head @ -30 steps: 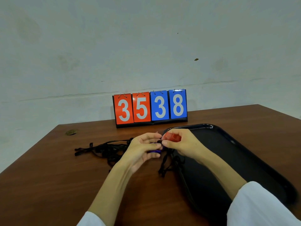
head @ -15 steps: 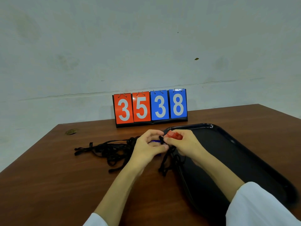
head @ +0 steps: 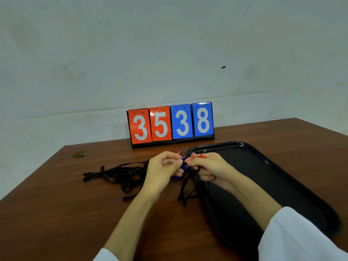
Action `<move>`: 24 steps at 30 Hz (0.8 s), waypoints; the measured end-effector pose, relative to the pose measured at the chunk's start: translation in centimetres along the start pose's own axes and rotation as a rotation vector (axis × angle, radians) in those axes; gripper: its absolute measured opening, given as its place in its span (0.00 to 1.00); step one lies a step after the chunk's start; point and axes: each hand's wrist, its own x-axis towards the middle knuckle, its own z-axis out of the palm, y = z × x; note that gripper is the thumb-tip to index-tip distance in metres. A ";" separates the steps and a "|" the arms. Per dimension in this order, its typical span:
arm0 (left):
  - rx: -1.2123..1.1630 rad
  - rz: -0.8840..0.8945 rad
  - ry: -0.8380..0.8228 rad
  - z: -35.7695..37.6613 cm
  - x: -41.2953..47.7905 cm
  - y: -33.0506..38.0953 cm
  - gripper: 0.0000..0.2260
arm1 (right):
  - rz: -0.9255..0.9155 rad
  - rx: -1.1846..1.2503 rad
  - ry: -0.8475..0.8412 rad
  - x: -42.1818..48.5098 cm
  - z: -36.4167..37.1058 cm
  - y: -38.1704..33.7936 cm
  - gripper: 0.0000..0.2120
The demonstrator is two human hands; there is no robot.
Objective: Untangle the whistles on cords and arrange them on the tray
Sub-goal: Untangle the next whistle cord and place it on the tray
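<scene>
Head view showed two hands meeting above the table (head: 56,213), just at the near-left corner of one black tray (head: 235,143). The left hand (head: 163,170) had its fingers curled round one blue whistle (head: 184,167), thumb and forefinger pinched together at its top. The right hand (head: 209,166) pinched one red whistle (head: 198,155) between thumb and forefinger, its other fingers curled under. Two whistles were plainly in sight; both were held off the table. One tangle of black cords (head: 122,176) lay on the table left of the hands, and more loops hung below them beside the tray's edge. How many cords there were could not be counted. One scoreboard (head: 170,125) stood at the back with four cards, two red and two blue, reading 3, 5, 3, 8.
</scene>
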 end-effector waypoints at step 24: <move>-0.441 -0.321 -0.314 -0.3 0.2 0.3 0.05 | -0.288 -0.506 0.242 0.9 0.5 1.0 0.06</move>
